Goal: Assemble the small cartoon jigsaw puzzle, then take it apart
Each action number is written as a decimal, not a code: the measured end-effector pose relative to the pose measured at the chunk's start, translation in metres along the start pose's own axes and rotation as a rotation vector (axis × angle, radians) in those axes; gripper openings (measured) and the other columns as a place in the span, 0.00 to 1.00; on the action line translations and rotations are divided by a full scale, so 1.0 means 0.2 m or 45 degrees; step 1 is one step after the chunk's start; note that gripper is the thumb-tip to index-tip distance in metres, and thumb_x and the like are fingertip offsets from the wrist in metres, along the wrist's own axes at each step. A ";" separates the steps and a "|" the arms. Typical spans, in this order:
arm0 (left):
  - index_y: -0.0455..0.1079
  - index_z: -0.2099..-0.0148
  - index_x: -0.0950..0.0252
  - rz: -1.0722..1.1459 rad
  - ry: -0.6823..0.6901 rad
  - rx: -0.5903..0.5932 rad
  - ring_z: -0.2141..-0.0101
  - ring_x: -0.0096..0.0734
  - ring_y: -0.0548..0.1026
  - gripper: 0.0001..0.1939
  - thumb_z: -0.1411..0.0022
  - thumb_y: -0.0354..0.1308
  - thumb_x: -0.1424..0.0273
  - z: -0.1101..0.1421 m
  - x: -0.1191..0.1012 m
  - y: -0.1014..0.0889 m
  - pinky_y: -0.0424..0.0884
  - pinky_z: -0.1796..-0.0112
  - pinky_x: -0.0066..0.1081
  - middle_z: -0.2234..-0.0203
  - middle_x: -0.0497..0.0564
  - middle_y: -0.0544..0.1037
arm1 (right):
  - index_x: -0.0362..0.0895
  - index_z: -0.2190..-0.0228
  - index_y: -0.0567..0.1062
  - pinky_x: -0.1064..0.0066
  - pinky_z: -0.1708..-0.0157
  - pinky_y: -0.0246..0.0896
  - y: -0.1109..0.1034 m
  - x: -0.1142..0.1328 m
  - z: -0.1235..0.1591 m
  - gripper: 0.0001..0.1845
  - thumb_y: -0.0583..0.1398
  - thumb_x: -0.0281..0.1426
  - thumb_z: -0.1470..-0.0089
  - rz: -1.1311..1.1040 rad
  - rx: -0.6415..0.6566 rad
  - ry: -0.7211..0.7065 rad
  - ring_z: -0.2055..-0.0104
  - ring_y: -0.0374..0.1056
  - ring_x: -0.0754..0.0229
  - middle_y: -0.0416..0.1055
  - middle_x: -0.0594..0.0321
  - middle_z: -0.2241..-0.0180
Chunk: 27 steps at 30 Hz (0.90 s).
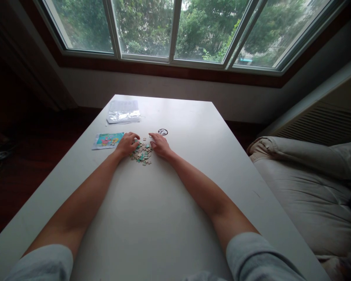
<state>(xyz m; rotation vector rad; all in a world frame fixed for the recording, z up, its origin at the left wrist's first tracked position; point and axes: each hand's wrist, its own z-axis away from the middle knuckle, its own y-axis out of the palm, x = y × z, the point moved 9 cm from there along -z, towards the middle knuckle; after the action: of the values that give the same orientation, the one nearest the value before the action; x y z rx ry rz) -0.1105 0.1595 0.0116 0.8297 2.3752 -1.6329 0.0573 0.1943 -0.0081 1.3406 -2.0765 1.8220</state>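
A loose heap of small jigsaw puzzle pieces, some tan and some green or teal, lies on the white table. My left hand rests at the heap's left edge with its fingers curved and apart. On the opposite side, my right hand touches the pieces' right edge, index finger stretched forward and thumb apart from it. Neither hand visibly grips a piece, though the undersides of the fingers are hidden. A few single pieces lie between the fingertips, beyond the heap. Left of my left hand is a colourful picture sheet with cartoon figures.
A clear plastic packet with white paper lies at the table's far left. Beyond my right hand is a small round dark-rimmed item. The white table stands before a window, with a beige padded seat at right.
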 end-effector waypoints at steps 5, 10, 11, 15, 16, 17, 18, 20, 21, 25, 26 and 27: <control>0.75 0.51 0.61 0.046 0.026 0.031 0.55 0.43 0.72 0.14 0.38 0.56 0.67 0.00 -0.02 0.04 0.69 0.49 0.43 0.57 0.54 0.77 | 0.48 0.45 0.75 0.58 0.38 0.56 0.02 0.04 0.02 0.21 0.55 0.29 0.38 -0.037 0.074 -0.089 0.42 0.66 0.52 0.73 0.56 0.45; 0.75 0.49 0.60 0.181 -0.026 0.064 0.53 0.43 0.74 0.16 0.35 0.53 0.66 -0.02 0.00 0.06 0.69 0.46 0.43 0.56 0.53 0.79 | 0.49 0.54 0.79 0.69 0.49 0.64 -0.02 0.11 0.05 0.17 0.55 0.27 0.39 -0.395 0.010 -0.163 0.52 0.72 0.60 0.78 0.63 0.54; 0.75 0.48 0.60 0.227 -0.053 0.077 0.52 0.42 0.74 0.17 0.34 0.51 0.65 -0.02 0.00 0.07 0.69 0.45 0.43 0.54 0.53 0.79 | 0.49 0.54 0.79 0.69 0.50 0.64 -0.03 0.11 0.05 0.17 0.55 0.26 0.40 -0.443 -0.016 -0.149 0.53 0.72 0.61 0.78 0.64 0.55; 0.73 0.42 0.63 0.338 -0.059 0.141 0.44 0.42 0.72 0.23 0.32 0.46 0.62 -0.02 -0.02 0.11 0.65 0.40 0.44 0.45 0.55 0.77 | 0.47 0.57 0.80 0.71 0.54 0.64 -0.06 0.13 0.06 0.16 0.55 0.26 0.41 -0.495 -0.063 -0.172 0.57 0.72 0.61 0.78 0.64 0.59; 0.72 0.41 0.63 0.333 -0.038 0.154 0.43 0.42 0.72 0.23 0.32 0.47 0.62 -0.02 -0.03 0.11 0.64 0.39 0.44 0.45 0.55 0.77 | 0.47 0.58 0.80 0.71 0.54 0.64 -0.07 0.14 0.06 0.15 0.55 0.26 0.41 -0.468 -0.078 -0.186 0.58 0.72 0.61 0.77 0.63 0.59; 0.72 0.41 0.63 0.328 -0.025 0.162 0.43 0.42 0.72 0.23 0.32 0.47 0.63 -0.02 -0.03 0.12 0.64 0.39 0.44 0.45 0.54 0.77 | 0.47 0.58 0.81 0.70 0.55 0.64 -0.09 0.13 0.06 0.15 0.55 0.26 0.41 -0.419 -0.092 -0.187 0.58 0.71 0.61 0.77 0.62 0.59; 0.73 0.41 0.62 0.330 -0.023 0.163 0.45 0.41 0.73 0.23 0.33 0.47 0.63 -0.02 -0.03 0.12 0.65 0.40 0.43 0.48 0.53 0.79 | 0.47 0.59 0.81 0.70 0.55 0.63 -0.11 0.12 0.06 0.15 0.55 0.26 0.41 -0.343 -0.095 -0.169 0.59 0.71 0.60 0.77 0.61 0.60; 0.73 0.42 0.61 0.369 -0.053 0.159 0.51 0.38 0.76 0.23 0.33 0.45 0.65 -0.01 -0.02 0.13 0.70 0.45 0.40 0.54 0.52 0.81 | 0.46 0.61 0.82 0.68 0.58 0.62 -0.14 0.07 0.06 0.13 0.57 0.29 0.40 -0.133 -0.064 -0.065 0.61 0.70 0.57 0.76 0.58 0.61; 0.73 0.42 0.61 0.400 -0.076 0.160 0.55 0.37 0.78 0.23 0.33 0.45 0.65 -0.01 -0.01 0.13 0.72 0.48 0.38 0.57 0.51 0.82 | 0.46 0.62 0.82 0.67 0.59 0.62 -0.14 0.04 0.06 0.12 0.57 0.30 0.40 -0.036 -0.028 -0.010 0.61 0.70 0.56 0.76 0.57 0.62; 0.73 0.43 0.60 0.472 -0.128 0.172 0.61 0.35 0.78 0.22 0.32 0.45 0.64 0.00 0.02 0.14 0.74 0.55 0.36 0.64 0.50 0.81 | 0.46 0.64 0.84 0.68 0.61 0.61 -0.10 0.04 0.07 0.10 0.61 0.28 0.45 0.026 0.200 -0.061 0.63 0.69 0.57 0.75 0.57 0.64; 0.73 0.43 0.60 0.467 -0.122 0.159 0.59 0.35 0.78 0.22 0.32 0.45 0.64 -0.01 0.02 0.14 0.74 0.53 0.36 0.62 0.50 0.81 | 0.47 0.64 0.84 0.70 0.61 0.61 -0.08 0.05 0.08 0.11 0.61 0.26 0.46 -0.036 0.255 -0.108 0.64 0.70 0.59 0.76 0.58 0.64; 0.73 0.43 0.60 0.452 -0.105 0.139 0.56 0.37 0.78 0.22 0.33 0.46 0.64 -0.01 0.01 0.13 0.73 0.50 0.38 0.59 0.51 0.81 | 0.47 0.64 0.84 0.71 0.61 0.61 -0.07 0.06 0.08 0.14 0.60 0.24 0.47 -0.112 0.290 -0.134 0.65 0.70 0.60 0.76 0.60 0.65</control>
<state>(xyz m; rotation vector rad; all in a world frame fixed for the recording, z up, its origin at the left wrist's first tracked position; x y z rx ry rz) -0.0977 0.1687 -0.0103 1.1056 1.9596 -1.6217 0.0665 0.1755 0.0045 1.5865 -1.8671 2.0419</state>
